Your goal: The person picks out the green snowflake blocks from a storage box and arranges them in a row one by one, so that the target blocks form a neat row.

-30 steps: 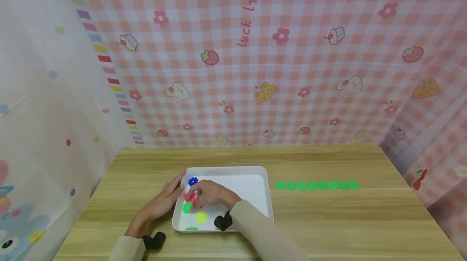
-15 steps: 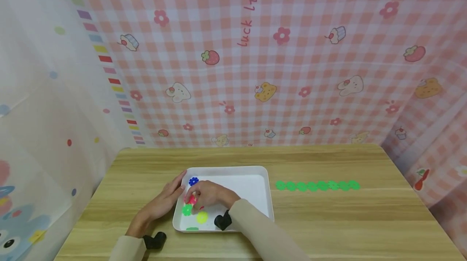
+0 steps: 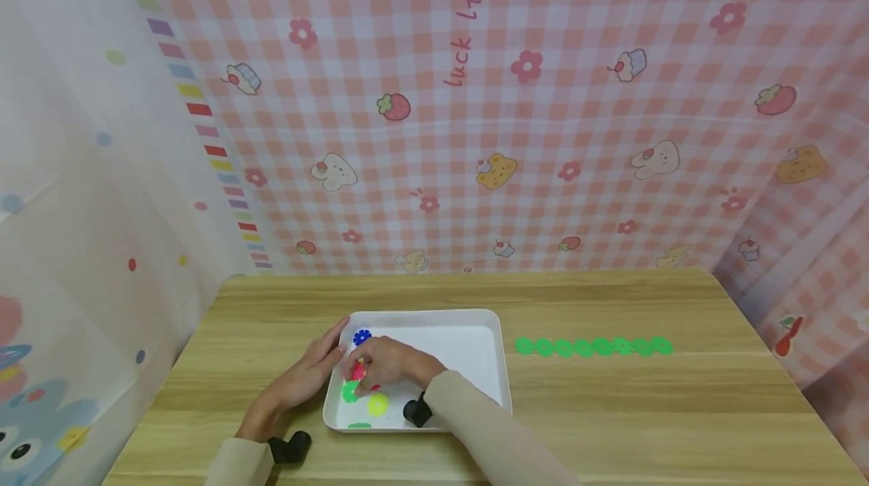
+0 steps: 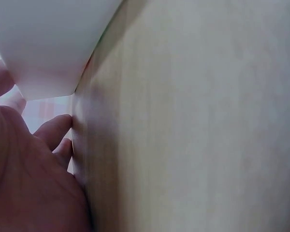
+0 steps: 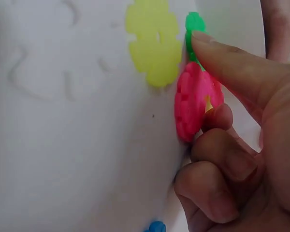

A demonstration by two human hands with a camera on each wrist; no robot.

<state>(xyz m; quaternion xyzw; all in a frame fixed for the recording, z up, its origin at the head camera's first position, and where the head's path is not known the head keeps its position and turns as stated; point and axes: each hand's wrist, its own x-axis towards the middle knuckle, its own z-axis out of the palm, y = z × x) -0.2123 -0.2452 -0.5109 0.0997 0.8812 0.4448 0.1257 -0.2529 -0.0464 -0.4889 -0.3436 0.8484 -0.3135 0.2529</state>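
A white tray lies on the wooden table. My left hand rests along its left side, fingers extended; in the left wrist view the fingertips touch the table beside the tray wall. Inside the tray, my right hand has curled fingers and thumb round pink snowflake discs, which stand tilted on edge. Its thumb tip overlaps a green snowflake disc. A yellow disc lies flat nearby, and a blue one is at the upper left. The right palm hides part of the pile.
Right of the tray, a row of several green snowflake discs lies on the table. Another green disc is at the tray's near wall. A checked curtain hangs behind the table.
The right fingers have drawn in round the pink discs, which shift slightly and tilt. The green disc beside them slides a little nearer. The left hand stays on the tray's side.
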